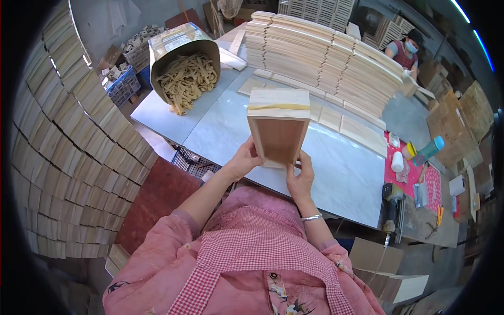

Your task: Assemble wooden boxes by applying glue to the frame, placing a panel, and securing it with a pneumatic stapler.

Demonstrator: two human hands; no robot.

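An open wooden box (278,113) of pale wood stands tilted between my hands, its hollow side facing me. A yellowish band lies across its upper end. My left hand (244,159) grips the box's lower left side, fingers curled behind it. At the lower right corner my right hand (301,177) closes on the same box, thumb and fingers around the edge. Below and behind the box is the white marbled tabletop (341,184). A tipped sack (181,42) on the table's left spills yellowish rubber-band-like strips (189,81).
Long stacks of wooden panels (315,58) line the table's back. Stacked wood pieces (68,142) rise at left. A black power tool (390,207) hangs by the right edge, near a pink cloth (401,168) with bottles. A masked person (407,55) works at far right.
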